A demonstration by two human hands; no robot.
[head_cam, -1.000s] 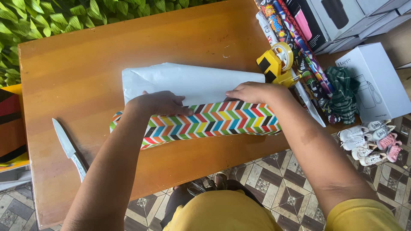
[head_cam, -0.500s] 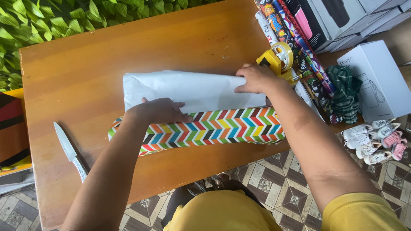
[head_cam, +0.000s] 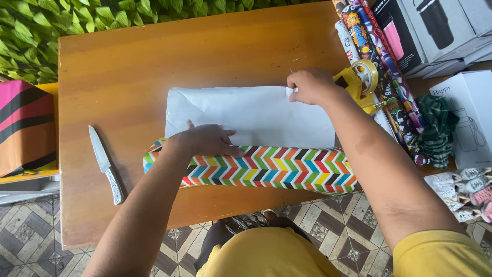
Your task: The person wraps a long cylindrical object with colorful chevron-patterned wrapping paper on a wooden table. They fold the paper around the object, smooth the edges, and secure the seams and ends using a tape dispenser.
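One parcel [head_cam: 266,172] in zigzag paper is lain at table [head_cam: 154,66] front edge, white flap [head_cam: 251,115] spread behind. Parcel pressed by left hand [head_cam: 205,141], fingers flat. Flap corner pinched by right hand [head_cam: 310,84], beside yellow tape dispenser [head_cam: 361,82]. Knife [head_cam: 105,164] lain left, apart.
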